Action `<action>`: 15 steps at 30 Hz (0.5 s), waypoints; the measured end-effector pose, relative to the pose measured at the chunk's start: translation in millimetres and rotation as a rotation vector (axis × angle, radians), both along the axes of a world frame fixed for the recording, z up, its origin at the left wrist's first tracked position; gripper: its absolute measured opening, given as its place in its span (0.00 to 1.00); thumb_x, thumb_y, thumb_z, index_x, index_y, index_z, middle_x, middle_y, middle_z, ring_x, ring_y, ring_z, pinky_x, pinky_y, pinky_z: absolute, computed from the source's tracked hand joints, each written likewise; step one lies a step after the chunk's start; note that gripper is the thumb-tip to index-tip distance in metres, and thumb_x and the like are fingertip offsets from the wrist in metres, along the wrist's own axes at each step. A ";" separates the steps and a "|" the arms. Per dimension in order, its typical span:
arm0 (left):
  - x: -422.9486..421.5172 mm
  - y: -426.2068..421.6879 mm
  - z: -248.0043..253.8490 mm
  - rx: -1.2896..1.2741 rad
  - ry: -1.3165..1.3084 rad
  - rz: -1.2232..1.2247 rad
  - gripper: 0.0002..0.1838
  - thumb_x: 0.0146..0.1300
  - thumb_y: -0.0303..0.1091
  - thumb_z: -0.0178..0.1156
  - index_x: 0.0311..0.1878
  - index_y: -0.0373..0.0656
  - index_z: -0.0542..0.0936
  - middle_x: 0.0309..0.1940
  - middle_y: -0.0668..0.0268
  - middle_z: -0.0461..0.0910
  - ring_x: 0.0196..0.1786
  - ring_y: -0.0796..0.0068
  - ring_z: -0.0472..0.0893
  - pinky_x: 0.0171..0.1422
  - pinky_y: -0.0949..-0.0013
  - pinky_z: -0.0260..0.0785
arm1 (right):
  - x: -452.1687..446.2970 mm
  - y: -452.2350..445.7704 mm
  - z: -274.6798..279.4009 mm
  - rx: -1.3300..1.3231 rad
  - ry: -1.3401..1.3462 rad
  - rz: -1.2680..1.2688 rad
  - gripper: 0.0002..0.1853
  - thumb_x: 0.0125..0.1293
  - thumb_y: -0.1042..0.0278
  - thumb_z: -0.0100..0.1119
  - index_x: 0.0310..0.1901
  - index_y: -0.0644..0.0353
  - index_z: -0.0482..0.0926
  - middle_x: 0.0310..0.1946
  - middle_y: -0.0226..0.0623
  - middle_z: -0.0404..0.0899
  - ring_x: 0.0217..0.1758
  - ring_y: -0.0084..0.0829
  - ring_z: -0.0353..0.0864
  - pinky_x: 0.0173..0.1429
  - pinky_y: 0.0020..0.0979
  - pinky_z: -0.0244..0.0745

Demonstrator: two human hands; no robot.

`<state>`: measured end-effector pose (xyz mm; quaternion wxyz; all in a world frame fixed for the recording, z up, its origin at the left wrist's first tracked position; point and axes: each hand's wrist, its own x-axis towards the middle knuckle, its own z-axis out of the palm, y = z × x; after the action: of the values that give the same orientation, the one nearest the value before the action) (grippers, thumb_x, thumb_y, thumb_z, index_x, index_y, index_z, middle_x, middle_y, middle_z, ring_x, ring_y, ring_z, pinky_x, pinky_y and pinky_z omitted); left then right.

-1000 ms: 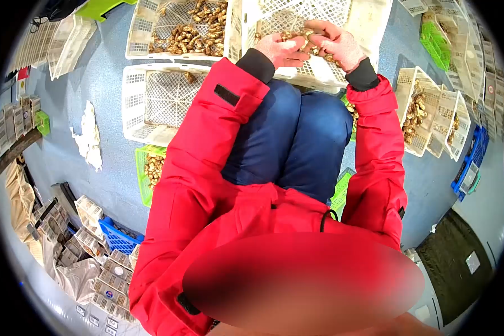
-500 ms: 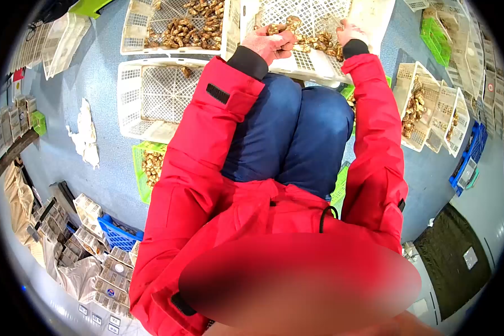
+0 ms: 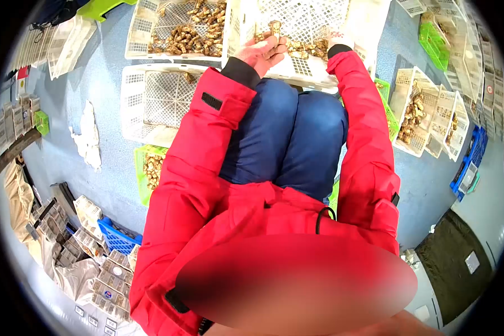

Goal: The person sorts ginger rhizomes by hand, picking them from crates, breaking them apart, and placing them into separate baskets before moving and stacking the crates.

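My left hand (image 3: pixel 262 55) is over the left part of a white crate (image 3: pixel 367 28), palm up, with curled fingers around a brown and cream knobbly piece (image 3: pixel 275 27) that stands up from them. More such pieces (image 3: pixel 311 49) lie in a row along the near side of that crate. At the right end of this row is my right hand (image 3: pixel 339 39), reaching down into the crate. Its fingers are washed out by glare and cannot be made out.
Another white crate (image 3: pixel 133 33) at upper left holds many brown pieces. Below it, a white crate (image 3: pixel 130 103) has one piece near its top edge. Green baskets (image 3: pixel 141 179) flank my legs. White crates (image 3: pixel 425 115) with pieces stand at right. A white cloth (image 3: pixel 88 137) lies on the floor.
My hands were close together over the crate, then moved apart. My left hand has since shifted slightly down and left; my right hand reaches to the pieces at the right.
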<state>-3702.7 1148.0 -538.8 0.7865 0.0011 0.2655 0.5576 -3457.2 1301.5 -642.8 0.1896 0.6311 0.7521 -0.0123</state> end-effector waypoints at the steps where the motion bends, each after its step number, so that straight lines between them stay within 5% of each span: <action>1: -6.4 0.3 -8.2 0.003 0.051 -0.069 0.16 0.57 0.29 0.58 0.47 0.39 0.67 0.44 0.57 0.74 0.43 0.68 0.76 0.51 0.65 0.68 | 3.4 -0.7 -0.3 0.037 0.146 -0.008 0.12 0.58 0.65 0.45 0.41 0.53 0.77 0.37 0.36 0.79 0.41 0.35 0.78 0.41 0.37 0.74; 4: -7.0 -1.9 0.5 0.007 0.087 -0.038 0.15 0.57 0.29 0.57 0.47 0.39 0.68 0.45 0.57 0.73 0.43 0.68 0.75 0.51 0.66 0.68 | 17.7 -11.7 18.3 -0.001 0.707 -0.122 0.17 0.59 0.62 0.48 0.51 0.55 0.70 0.40 0.37 0.78 0.44 0.37 0.76 0.50 0.35 0.70; 6: 1.4 0.0 2.1 0.012 0.080 -0.044 0.14 0.58 0.30 0.56 0.47 0.40 0.68 0.46 0.58 0.73 0.45 0.69 0.74 0.51 0.66 0.67 | 24.0 -29.7 41.6 -0.511 1.792 -0.423 0.23 0.61 0.65 0.48 0.58 0.57 0.61 0.46 0.38 0.73 0.49 0.41 0.73 0.54 0.37 0.68; 9: 14.1 1.6 16.1 0.016 0.120 -0.067 0.13 0.57 0.30 0.57 0.45 0.40 0.69 0.46 0.59 0.73 0.47 0.69 0.73 0.54 0.66 0.65 | 17.4 -56.8 82.3 -0.814 2.340 -0.338 0.29 0.62 0.68 0.48 0.63 0.56 0.50 0.51 0.42 0.67 0.55 0.45 0.67 0.57 0.38 0.65; 15: 27.5 -6.6 30.0 0.022 0.096 -0.087 0.10 0.57 0.30 0.57 0.41 0.42 0.70 0.45 0.58 0.74 0.46 0.68 0.74 0.52 0.64 0.65 | -0.9 -99.7 122.7 -0.749 2.399 -0.248 0.31 0.61 0.73 0.47 0.64 0.58 0.48 0.53 0.51 0.64 0.57 0.43 0.65 0.59 0.38 0.63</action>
<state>-3675.1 1141.3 -508.8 0.7964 0.0480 0.2965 0.5249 -3458.1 1201.8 -520.0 -0.4460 0.1971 0.3369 -0.8054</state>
